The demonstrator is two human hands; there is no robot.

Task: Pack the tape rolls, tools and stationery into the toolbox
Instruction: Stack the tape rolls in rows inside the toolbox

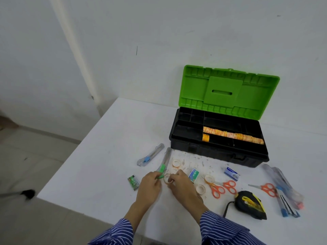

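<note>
Clear, light, slippery small tape roll [168,178]: my right hand [180,183] pinches its rim. My left hand [150,183] grips the green-slider utility knife [163,167]; I'd judge its stiff body the safest hold.

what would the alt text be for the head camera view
A person's left hand grips a green-slider utility knife while the right hand pinches a clear tape roll on a white table. Behind, an open green-lidded toolbox already holds orange tape rolls.

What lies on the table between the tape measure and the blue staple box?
In the head view, orange-handled scissors lie between the tape measure and the blue staple box.
</note>
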